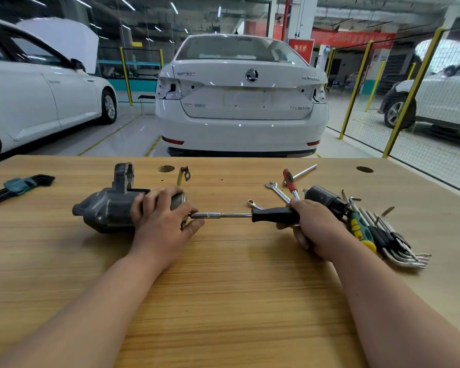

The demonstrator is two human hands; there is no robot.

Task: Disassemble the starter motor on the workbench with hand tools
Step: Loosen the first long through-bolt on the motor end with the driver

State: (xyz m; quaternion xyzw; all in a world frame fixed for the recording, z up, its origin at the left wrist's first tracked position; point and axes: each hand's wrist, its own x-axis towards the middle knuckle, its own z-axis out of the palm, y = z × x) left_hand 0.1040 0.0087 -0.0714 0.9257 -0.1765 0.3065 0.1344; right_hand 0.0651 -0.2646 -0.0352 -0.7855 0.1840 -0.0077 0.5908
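On the counter [223, 288], left of centre, the starter motor [106, 211] lies on its side with the left grip [160, 221] clamped over its rear end. The right grip [314, 229] clasps a black-handled driver [274, 215], whose tip is hidden under the left fingers. To my eye, the shaft should be held square to that end and the motor pinned so it can't roll.

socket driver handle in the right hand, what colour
Black, on the socket driver handle; its shaft is bare silver metal. Shows best in the head view.
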